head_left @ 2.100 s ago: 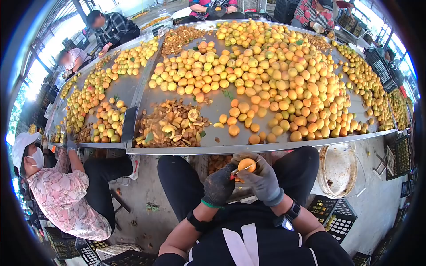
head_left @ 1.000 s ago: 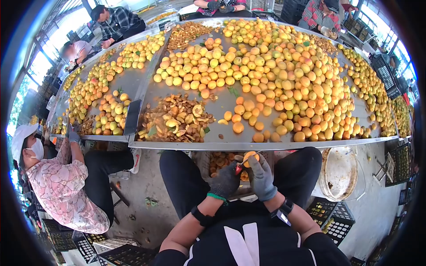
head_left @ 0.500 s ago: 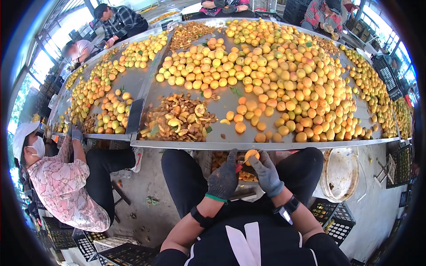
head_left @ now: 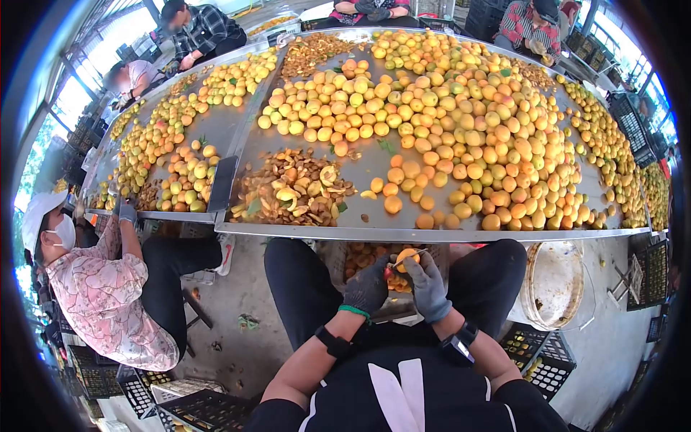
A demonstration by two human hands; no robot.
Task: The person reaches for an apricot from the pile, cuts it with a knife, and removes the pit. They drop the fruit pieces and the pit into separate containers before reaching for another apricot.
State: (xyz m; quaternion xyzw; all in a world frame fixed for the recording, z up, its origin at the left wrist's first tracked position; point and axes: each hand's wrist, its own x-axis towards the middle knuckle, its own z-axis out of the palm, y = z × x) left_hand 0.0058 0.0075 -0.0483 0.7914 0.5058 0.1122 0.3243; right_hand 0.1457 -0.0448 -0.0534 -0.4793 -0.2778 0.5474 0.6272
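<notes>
My left hand (head_left: 366,286), in a dark glove with a green cuff, is curled round a small red handle (head_left: 389,273) that the fingers mostly hide; I cannot make out the rest of that tool. My right hand (head_left: 426,286), in a grey glove, is closed on an orange fruit (head_left: 407,258), pinched between thumb and fingers just beside the left fingertips. I have both hands between my knees, in front of the metal table (head_left: 403,235). Cut fruit (head_left: 358,261) lies below them, whole fruit (head_left: 497,137) is heaped on the table, and a bucket (head_left: 558,288) stands right of my knee.
</notes>
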